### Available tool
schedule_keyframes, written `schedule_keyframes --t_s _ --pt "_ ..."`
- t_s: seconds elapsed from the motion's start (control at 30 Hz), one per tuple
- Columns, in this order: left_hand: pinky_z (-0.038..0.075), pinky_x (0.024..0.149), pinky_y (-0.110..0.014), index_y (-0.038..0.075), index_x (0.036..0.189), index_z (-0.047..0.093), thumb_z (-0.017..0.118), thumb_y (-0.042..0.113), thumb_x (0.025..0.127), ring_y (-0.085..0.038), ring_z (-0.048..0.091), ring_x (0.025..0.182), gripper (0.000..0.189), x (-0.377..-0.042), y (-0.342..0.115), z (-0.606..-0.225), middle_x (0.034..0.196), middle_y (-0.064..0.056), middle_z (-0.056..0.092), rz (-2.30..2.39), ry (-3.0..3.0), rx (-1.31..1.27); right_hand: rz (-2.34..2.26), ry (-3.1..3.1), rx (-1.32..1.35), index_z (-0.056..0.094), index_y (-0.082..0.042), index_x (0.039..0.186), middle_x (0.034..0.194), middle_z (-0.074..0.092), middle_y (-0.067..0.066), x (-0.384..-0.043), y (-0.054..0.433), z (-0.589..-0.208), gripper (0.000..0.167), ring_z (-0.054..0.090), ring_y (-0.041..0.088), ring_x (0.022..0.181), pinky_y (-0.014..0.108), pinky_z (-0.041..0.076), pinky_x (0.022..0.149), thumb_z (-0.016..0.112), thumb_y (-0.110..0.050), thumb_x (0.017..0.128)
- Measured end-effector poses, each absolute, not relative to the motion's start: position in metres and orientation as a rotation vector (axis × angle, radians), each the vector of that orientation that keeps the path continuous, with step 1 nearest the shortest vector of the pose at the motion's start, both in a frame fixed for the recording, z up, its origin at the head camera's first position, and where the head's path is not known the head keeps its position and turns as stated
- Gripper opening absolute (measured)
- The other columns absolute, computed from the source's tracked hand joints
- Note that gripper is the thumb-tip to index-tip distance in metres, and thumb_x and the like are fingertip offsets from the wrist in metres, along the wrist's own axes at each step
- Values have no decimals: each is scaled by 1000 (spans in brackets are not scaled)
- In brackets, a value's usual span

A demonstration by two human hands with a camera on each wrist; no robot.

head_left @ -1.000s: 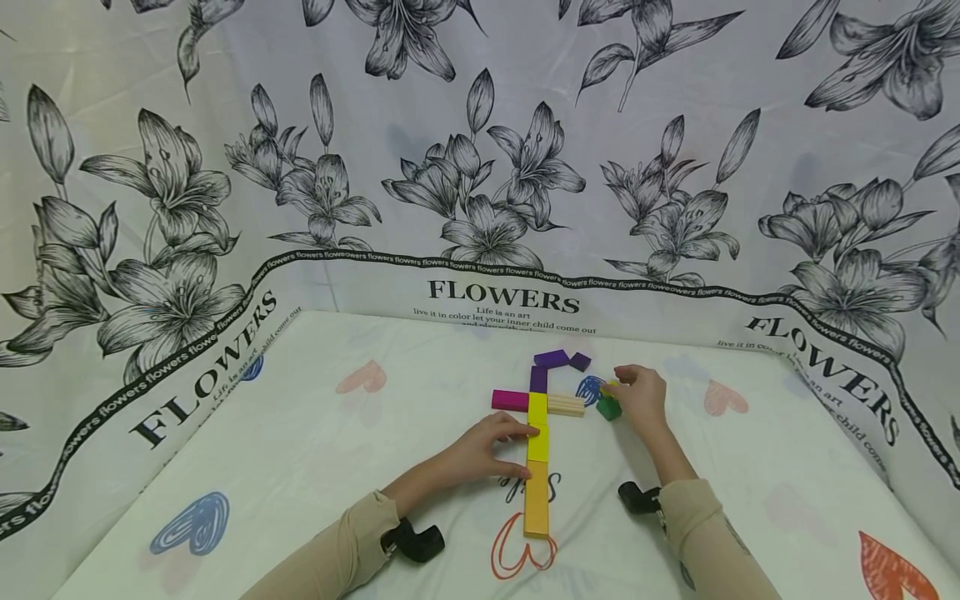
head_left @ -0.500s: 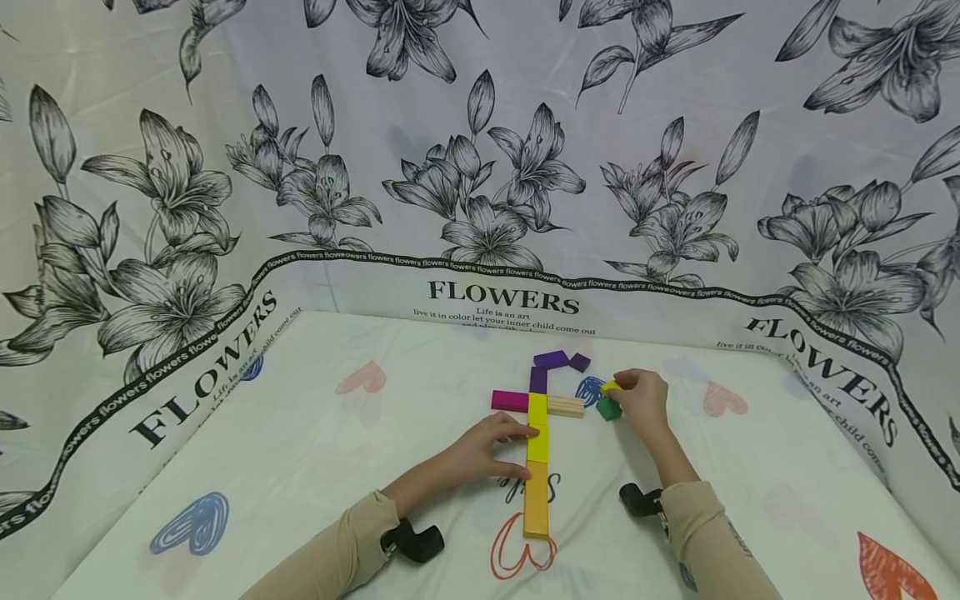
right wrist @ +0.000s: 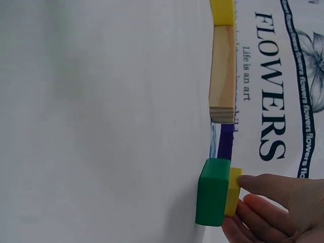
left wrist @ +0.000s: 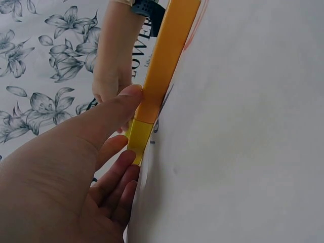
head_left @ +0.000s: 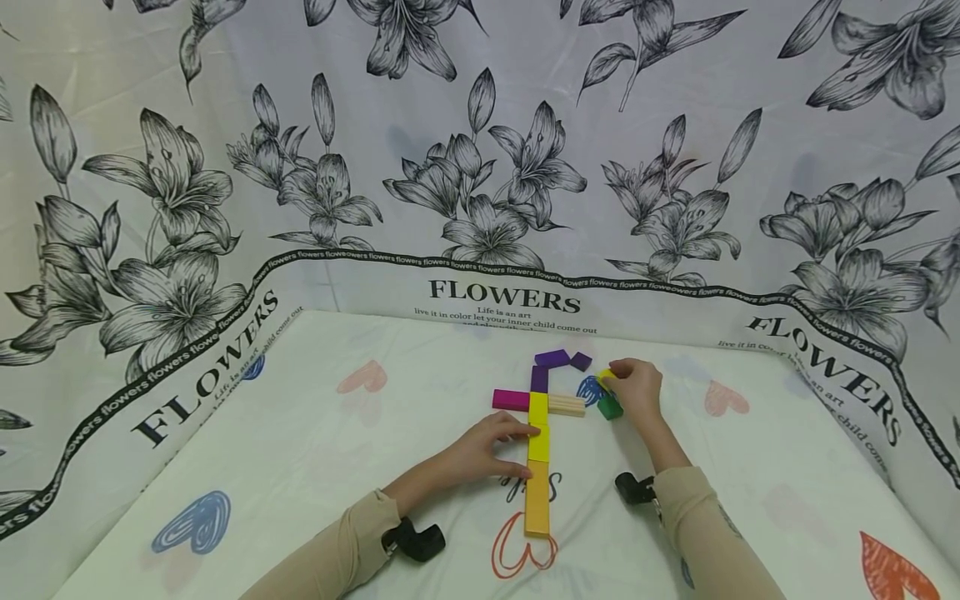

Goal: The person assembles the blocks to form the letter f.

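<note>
My right hand (head_left: 639,392) pinches a small yellow block (head_left: 606,377) between thumb and fingers. A green block (head_left: 611,407) stands just nearer than it; in the right wrist view the green block (right wrist: 212,195) partly covers the yellow block (right wrist: 235,195). Along the left side of a straight row lies my left hand (head_left: 480,450). Its thumb touches the long orange block (head_left: 537,500) and its fingertips touch a yellow block (head_left: 538,443). Beyond that come another yellow block (head_left: 538,408) and a purple block (head_left: 539,379).
A magenta block (head_left: 511,400) extends left from the row and a plain wood piece (head_left: 566,406) extends right. Two more purple blocks, a long one (head_left: 552,358) and a short one (head_left: 581,361), curve off the far end. A printed cloth wall (head_left: 510,292) rises behind.
My right hand has moved slightly away from me with the yellow block, and more of the green block now shows. The left hand has stayed in place at the row.
</note>
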State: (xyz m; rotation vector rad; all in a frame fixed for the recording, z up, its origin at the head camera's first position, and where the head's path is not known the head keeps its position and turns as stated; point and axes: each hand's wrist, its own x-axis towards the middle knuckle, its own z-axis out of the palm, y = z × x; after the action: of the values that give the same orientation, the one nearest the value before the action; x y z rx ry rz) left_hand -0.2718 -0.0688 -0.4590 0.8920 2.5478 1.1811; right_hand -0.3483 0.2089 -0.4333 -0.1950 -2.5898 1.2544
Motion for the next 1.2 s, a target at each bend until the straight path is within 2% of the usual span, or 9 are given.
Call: schedule_keyframes --t_s 0.4,1.2 --pt "42 98 -29 22 132 60 80 35 80 -15 50 111 58 -271 -69 -458 120 1 57 1187 2551 900 1298 -2578 -185 64 8 118 117 66 27 -360 200 -425 31 62 37 108 44 52 95 66 -3 90" --pt "42 97 -26 29 132 60 79 40 79 -8 48 109 58 -273 -69 -460 120 8 55 1159 2559 870 1250 -2644 -211 64 8 118 117 64 28 -368 193 -435 30 61 38 110 44 50 97 66 0 89"
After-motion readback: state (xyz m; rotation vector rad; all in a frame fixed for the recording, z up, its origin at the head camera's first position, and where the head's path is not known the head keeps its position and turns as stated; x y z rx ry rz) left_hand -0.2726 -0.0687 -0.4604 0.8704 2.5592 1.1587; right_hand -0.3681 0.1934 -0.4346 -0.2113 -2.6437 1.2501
